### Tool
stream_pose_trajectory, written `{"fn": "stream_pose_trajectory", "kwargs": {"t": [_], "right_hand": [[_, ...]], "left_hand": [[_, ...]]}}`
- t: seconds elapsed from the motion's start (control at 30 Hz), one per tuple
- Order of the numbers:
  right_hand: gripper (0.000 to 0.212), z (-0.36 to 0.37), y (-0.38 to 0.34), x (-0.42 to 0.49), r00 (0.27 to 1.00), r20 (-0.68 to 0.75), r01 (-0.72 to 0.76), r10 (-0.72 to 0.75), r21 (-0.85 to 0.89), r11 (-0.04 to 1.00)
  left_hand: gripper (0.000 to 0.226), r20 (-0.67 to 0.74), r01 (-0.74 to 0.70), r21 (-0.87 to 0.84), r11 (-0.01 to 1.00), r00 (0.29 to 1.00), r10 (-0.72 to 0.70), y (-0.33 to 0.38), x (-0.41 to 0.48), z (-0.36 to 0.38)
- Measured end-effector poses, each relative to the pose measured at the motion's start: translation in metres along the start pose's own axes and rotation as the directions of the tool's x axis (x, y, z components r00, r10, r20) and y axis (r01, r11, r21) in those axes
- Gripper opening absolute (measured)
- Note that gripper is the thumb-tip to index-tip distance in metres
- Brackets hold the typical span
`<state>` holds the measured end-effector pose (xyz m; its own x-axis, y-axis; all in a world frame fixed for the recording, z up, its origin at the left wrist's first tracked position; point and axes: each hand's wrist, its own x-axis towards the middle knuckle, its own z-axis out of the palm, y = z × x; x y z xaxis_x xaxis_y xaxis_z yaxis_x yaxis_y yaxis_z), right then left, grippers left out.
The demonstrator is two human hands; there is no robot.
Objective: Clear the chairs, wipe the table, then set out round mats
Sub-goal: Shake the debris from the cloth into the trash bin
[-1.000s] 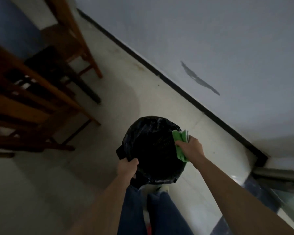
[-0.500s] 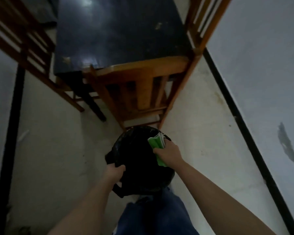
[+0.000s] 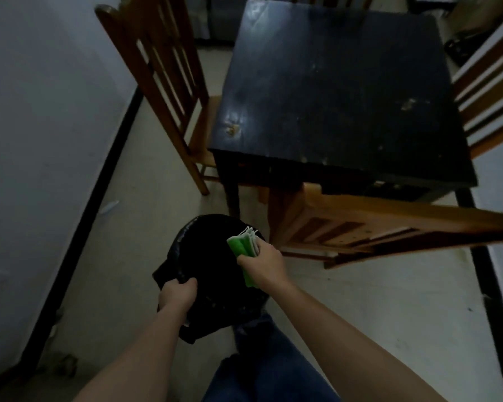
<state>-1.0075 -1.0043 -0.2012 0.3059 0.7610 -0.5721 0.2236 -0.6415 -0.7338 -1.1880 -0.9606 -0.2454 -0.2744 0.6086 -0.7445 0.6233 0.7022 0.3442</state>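
The left hand (image 3: pixel 178 294) gripped the crinkled near rim of a glossy black bin bag (image 3: pixel 209 250); the right hand (image 3: pixel 263 264) clutched a folded green cloth (image 3: pixel 238 246) at its right rim, near the scuffed square black table (image 3: pixel 340 91).

We find no txt, label, brand or no. that can be read anywhere in view. The dark table top (image 3: pixel 346 91), the green cloth (image 3: pixel 240 245) & the black bag (image 3: pixel 206 256) show no print we can make out. The pic is dim & soft, so any fine lettering is too blurred to tell.
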Motion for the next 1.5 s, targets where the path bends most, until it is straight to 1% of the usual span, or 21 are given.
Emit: {"fn": "stream_pose_trajectory", "kwargs": {"t": [0.13, 0.27, 0.37, 0.47, 0.6, 0.67, 0.73, 0.8, 0.83, 0.93, 1.03, 1.1, 1.17, 1.23, 1.3, 1.37, 1.43, 1.5], "right_hand": [[0.015, 0.008, -0.035, 0.039, 0.996, -0.089, -0.029, 0.031, 0.026, 0.999], [0.014, 0.007, -0.059, 0.073, 0.988, -0.126, -0.079, 0.089, 0.081, 0.994], [0.018, 0.004, -0.072, 0.094, 0.976, -0.167, -0.12, 0.142, 0.139, 0.983], [0.026, 0.004, -0.09, 0.119, 0.952, -0.238, -0.153, 0.194, 0.179, 0.972], [0.029, 0.006, -0.118, 0.151, 0.904, -0.342, -0.189, 0.258, 0.22, 0.957], [0.026, 0.009, -0.129, 0.164, 0.876, -0.399, -0.187, 0.271, 0.237, 0.953], [0.024, 0.014, -0.141, 0.177, 0.849, -0.44, -0.192, 0.292, 0.258, 0.947], [0.025, 0.02, -0.151, 0.189, 0.815, -0.465, -0.231, 0.347, 0.289, 0.929], [0.026, 0.022, -0.154, 0.193, 0.795, -0.474, -0.247, 0.378, 0.316, 0.916], [0.031, 0.02, -0.164, 0.205, 0.723, -0.508, -0.263, 0.469, 0.425, 0.866], [0.035, 0.01, -0.173, 0.216, 0.661, -0.537, -0.282, 0.524, 0.469, 0.837], [0.035, 0.0, -0.177, 0.225, 0.644, -0.554, -0.304, 0.527, 0.447, 0.841], [0.033, -0.01, -0.18, 0.235, 0.653, -0.561, -0.323, 0.509, 0.401, 0.857], [0.029, -0.021, -0.181, 0.247, 0.659, -0.578, -0.342, 0.481, 0.34, 0.876], [0.026, -0.031, -0.181, 0.262, 0.643, -0.637, -0.346, 0.426, 0.255, 0.903], [0.025, -0.041, -0.181, 0.274, 0.602, -0.715, -0.377, 0.357, 0.139, 0.916], [0.025, -0.047, -0.179, 0.286, 0.571, -0.773, -0.407, 0.276, 0.026, 0.913], [0.027, -0.048, -0.178, 0.296, 0.578, -0.788, -0.404, 0.21, -0.054, 0.913]], "left_hand": [[0.037, 0.005, 0.019, -0.095, 0.995, 1.0, -0.018, 0.039, 0.03, -0.021], [0.038, 0.043, 0.045, -0.151, 0.987, 0.998, -0.039, 0.073, 0.056, -0.039], [0.026, 0.073, 0.072, -0.175, 0.982, 0.996, -0.06, 0.093, 0.074, -0.053], [0.02, 0.097, 0.093, -0.131, 0.987, 0.992, -0.08, 0.114, 0.101, -0.075], [0.03, 0.152, 0.1, -0.033, 0.994, 0.984, -0.094, 0.145, 0.147, -0.117], [0.031, 0.154, 0.069, 0.034, 0.997, 0.985, -0.074, 0.161, 0.171, -0.135], [0.021, 0.157, 0.014, 0.077, 0.997, 0.987, -0.026, 0.18, 0.191, -0.151], [0.01, 0.156, -0.051, 0.114, 0.992, 0.987, 0.033, 0.197, 0.206, -0.163], [0.009, 0.149, -0.085, 0.131, 0.988, 0.987, 0.065, 0.203, 0.212, -0.166], [0.016, 0.134, -0.175, 0.185, 0.967, 0.979, 0.151, 0.219, 0.227, -0.17], [0.018, 0.131, -0.263, 0.233, 0.936, 0.962, 0.237, 0.23, 0.236, -0.169], [0.017, 0.123, -0.308, 0.249, 0.918, 0.95, 0.286, 0.236, 0.24, -0.168], [0.019, 0.097, -0.332, 0.256, 0.908, 0.943, 0.317, 0.241, 0.244, -0.168], [0.021, 0.083, -0.329, 0.274, 0.904, 0.944, 0.318, 0.245, 0.248, -0.168], [0.024, 0.096, -0.323, 0.279, 0.904, 0.946, 0.309, 0.249, 0.254, -0.168], [0.029, 0.099, -0.308, 0.258, 0.916, 0.951, 0.292, 0.253, 0.262, -0.169], [0.029, 0.1, -0.3, 0.266, 0.916, 0.954, 0.283, 0.256, 0.266, -0.17], [0.024, 0.111, -0.302, 0.27, 0.914, 0.953, 0.282, 0.258, 0.269, -0.169]]}}
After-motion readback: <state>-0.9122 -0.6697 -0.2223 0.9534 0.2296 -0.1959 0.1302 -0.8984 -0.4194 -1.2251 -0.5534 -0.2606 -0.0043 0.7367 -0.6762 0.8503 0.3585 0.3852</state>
